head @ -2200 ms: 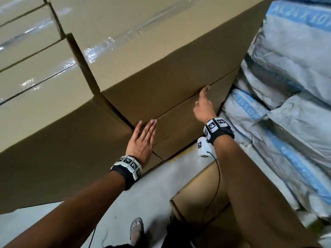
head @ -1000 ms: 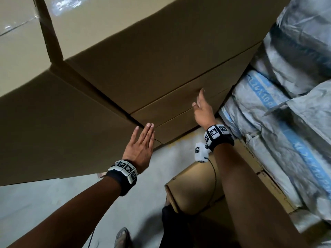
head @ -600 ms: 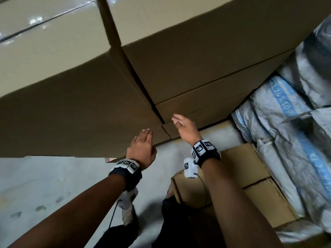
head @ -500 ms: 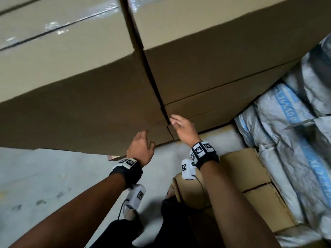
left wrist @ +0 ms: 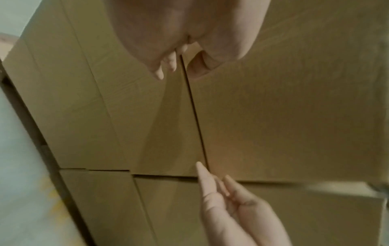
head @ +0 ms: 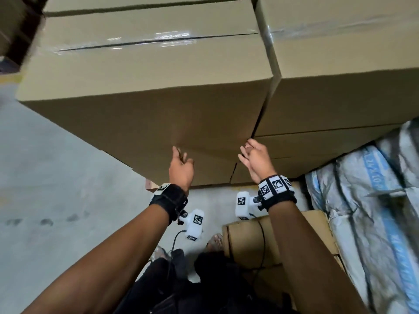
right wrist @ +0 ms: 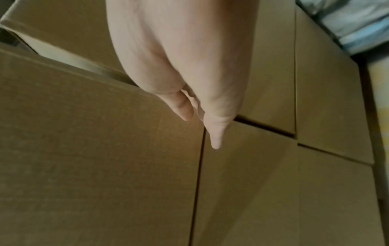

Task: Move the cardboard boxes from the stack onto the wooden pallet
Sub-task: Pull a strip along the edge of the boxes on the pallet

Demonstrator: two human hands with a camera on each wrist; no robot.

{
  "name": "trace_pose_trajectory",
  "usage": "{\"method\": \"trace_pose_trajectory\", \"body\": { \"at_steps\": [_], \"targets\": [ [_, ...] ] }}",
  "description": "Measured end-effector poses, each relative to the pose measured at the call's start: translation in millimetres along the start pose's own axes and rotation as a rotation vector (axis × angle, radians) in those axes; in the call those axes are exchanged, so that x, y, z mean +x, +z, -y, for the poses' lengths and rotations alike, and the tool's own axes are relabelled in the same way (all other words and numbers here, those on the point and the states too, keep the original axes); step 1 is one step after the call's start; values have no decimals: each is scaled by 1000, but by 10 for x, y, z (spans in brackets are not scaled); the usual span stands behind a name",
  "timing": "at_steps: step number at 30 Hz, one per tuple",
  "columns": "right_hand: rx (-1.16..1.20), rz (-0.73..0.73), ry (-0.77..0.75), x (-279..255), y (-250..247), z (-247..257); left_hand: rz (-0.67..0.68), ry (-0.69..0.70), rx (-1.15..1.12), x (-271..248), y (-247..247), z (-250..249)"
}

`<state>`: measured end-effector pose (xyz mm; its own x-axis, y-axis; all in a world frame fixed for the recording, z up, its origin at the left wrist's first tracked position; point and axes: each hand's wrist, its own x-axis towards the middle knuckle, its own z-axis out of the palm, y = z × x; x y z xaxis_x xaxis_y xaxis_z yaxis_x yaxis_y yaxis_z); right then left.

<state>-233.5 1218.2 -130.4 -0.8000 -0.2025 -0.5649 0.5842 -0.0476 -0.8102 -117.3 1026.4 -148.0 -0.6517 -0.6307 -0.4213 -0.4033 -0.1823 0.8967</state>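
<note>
Overhead, both hands hover by the stacked boxes [head: 145, 114]; the left hand [head: 181, 169] and right hand [head: 257, 160] show relaxed, parted fingers holding nothing; wrist views blur contact.

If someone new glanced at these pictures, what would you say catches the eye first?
The big taped cardboard box fills the upper left of the head view, beside another box on its right. Just below, the left hand and right hand reach toward the seam between them, holding nothing. Grey sacks with blue stripes are piled at the right.
</note>
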Motion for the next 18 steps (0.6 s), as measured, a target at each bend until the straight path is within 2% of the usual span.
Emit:
{"method": "trace_pose_trajectory", "body": {
  "at_steps": [3,6,9,13,18],
  "targets": [
    [318,-38,82,-20,164,37,-27,-31,-241,-25,-80,-159],
    [474,-1,79,-76,303,86,-98,-62,-406,56,-238,-288],
    [546,48,75,-164,371,113,-182,-147,-528,167,-462,-378],
    [603,26,71,-131,368,84,-152,-213,-666,269,-766,-496],
    [610,-6,57,-17,365,148,-142,-276,-629,398,-882,-634]
  ]
}}
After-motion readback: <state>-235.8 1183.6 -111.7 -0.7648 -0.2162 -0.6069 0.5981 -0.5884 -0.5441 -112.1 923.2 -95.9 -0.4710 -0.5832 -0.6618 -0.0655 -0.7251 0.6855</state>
